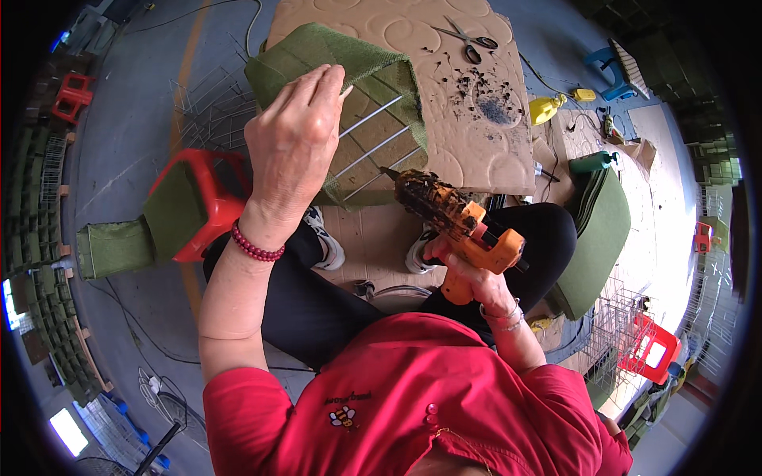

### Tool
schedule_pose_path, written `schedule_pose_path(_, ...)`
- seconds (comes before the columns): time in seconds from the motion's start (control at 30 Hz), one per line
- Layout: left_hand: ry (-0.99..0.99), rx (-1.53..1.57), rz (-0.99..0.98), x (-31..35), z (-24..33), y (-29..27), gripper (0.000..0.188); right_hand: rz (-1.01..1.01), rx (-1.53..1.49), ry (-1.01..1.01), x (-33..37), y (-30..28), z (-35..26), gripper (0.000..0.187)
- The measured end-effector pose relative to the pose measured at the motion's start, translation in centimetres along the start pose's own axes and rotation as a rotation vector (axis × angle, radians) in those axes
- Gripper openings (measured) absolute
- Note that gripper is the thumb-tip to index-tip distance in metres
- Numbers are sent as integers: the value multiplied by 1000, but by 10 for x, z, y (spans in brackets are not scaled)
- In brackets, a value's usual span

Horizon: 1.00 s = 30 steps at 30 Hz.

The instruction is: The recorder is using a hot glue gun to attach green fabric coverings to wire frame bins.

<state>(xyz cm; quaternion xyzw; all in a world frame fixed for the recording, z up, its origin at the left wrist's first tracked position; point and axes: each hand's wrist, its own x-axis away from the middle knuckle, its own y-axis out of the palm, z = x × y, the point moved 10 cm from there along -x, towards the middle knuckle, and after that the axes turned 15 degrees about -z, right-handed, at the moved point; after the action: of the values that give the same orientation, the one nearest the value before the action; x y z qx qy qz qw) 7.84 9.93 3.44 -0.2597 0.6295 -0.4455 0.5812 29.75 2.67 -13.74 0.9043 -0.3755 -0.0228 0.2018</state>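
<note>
My left hand is closed, its fingers pinched together at the folded edge of a green mesh fabric. That fabric is draped over a wire frame whose pale bars show through the gap. In my right hand is an orange hot glue gun, its front caked with dark brown residue. The gun's nozzle points up and left, close to the frame's lower right bars. Frame and fabric rest at the near edge of a cardboard-topped table, above my knees.
Black scissors and dark crumbs lie on the tabletop. A red stool with green fabric pieces stands left. On the right are stacked green panels, a yellow bottle and a green bottle. Wire grids lean at far left.
</note>
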Motion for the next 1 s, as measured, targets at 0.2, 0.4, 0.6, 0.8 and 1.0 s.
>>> schedule_pose_path(0.2,13,-12,-7,1,2,1,24,20,68,40,1,1,-10,17)
schedule_pose_path(0.4,30,-30,-15,2,4,3,25,44,108,88,4,-4,0,18)
schedule_pose_path(0.6,51,-65,-9,0,5,1,23,46,143,97,3,-1,-10,14)
schedule_pose_path(0.8,66,-65,2,0,5,0,24,52,235,191,9,-7,6,12)
schedule_pose_path(1.0,66,-58,-16,2,7,5,26,68,185,96,6,1,-9,11)
